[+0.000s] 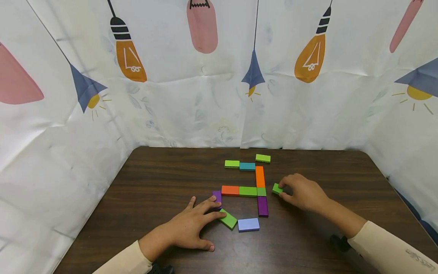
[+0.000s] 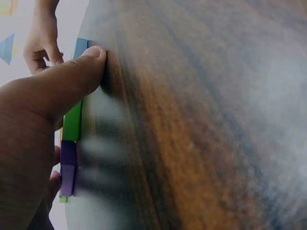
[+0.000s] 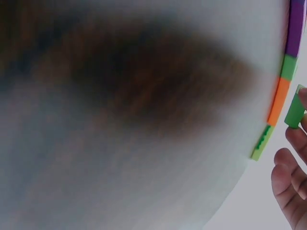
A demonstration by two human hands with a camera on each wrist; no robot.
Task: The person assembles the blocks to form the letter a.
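Observation:
My right hand point(image 1: 303, 193) pinches a small green block point(image 1: 276, 188) between thumb and fingers, to the right of the laid-out pieces. In the right wrist view that green block point(image 3: 294, 111) is seen at the edge, raised off the table. My left hand point(image 1: 188, 228) lies with fingers spread, fingertips on a purple block point(image 1: 217, 199) and a tilted green block point(image 1: 228, 219). Its thumb stretches apart from them. Between the hands, a red-orange block point(image 1: 230, 190), a long green block point(image 1: 248, 191) and a small green block point(image 1: 261, 191) form a row.
An orange block point(image 1: 260, 176) and a dark purple block point(image 1: 262, 206) extend from the row's right end. A light blue block point(image 1: 248, 225) lies nearer me. Farther back are a teal block point(image 1: 247, 166) and lime blocks point(image 1: 232, 164). A printed curtain point(image 1: 219, 106) hangs behind the table point(image 1: 164, 171).

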